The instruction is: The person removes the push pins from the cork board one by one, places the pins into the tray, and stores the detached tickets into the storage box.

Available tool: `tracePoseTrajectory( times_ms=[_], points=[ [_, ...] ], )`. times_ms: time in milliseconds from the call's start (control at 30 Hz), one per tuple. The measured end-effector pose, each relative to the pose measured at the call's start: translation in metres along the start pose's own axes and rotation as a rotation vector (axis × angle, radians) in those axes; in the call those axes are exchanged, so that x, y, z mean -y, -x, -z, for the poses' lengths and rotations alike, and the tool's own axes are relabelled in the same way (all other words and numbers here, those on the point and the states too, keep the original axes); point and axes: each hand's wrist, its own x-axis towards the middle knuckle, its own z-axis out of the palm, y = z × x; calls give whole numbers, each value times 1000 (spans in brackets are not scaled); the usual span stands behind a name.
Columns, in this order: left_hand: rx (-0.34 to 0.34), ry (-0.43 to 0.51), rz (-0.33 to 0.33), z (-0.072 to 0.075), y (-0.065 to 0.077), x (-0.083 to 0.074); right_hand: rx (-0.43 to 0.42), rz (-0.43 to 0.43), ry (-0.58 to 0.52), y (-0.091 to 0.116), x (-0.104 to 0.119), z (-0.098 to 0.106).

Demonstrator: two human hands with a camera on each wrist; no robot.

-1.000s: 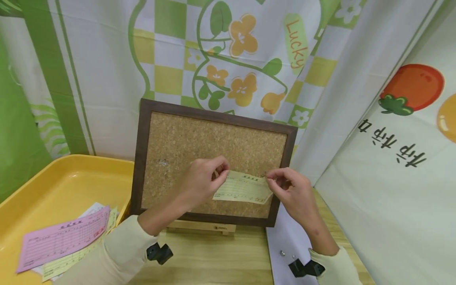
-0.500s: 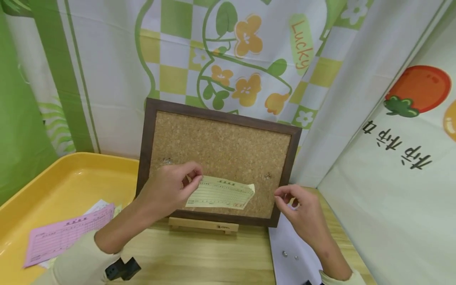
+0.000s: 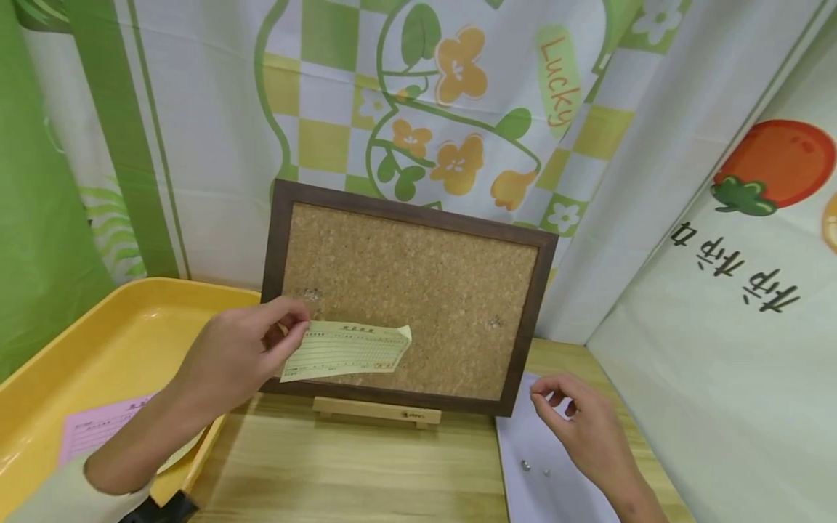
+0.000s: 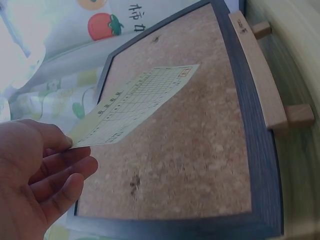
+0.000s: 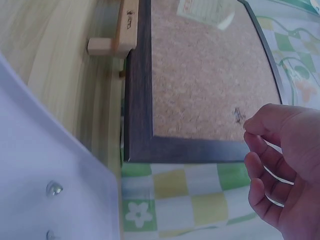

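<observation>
My left hand [image 3: 238, 356] pinches the left end of a yellow printed slip [image 3: 353, 349], thumb against fingers. The slip hangs before the lower left of a dark-framed cork board [image 3: 405, 269], its far corner curled; in the left wrist view the slip [image 4: 137, 105] slants away over the cork. Off the board's lower right corner is my right hand [image 3: 591, 428], thumb and index tips together above a white sheet-like surface [image 3: 523, 421]. In the right wrist view, nothing shows between the fingertips of that hand [image 5: 290, 155]; something tiny could be hidden there.
Two small silver pieces, perhaps pins [image 3: 526, 465], sit on the white surface. A yellow tray [image 3: 157, 312] at left holds a pink slip [image 3: 98, 428] and other paper, partly behind my arm. The board leans on a wooden stand [image 3: 375, 412]. Patterned curtains hang behind.
The slip's right end has left my right hand. My left hand has carried the slip leftward across the board toward the tray side. My right hand has moved right and down.
</observation>
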Motion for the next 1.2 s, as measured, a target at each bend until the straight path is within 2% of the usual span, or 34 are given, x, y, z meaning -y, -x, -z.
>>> tracePoseTrajectory(
  times_ms=[200,433,600,900,1000,1200],
  points=[
    [0,-80,26,15,13,15,8,-16,20,7,-11,2],
    [3,-118,59,36,26,31,24,-30,72,13,-18,4],
    [37,-150,144,50,43,43,64,-36,115,17,-22,7],
    [53,-160,264,64,65,66,55,-42,141,26,-34,8],
    [32,-161,273,67,70,71,50,-30,155,28,-36,7],
    [-24,-97,308,74,79,85,57,-19,196,28,-41,5]
  ],
)
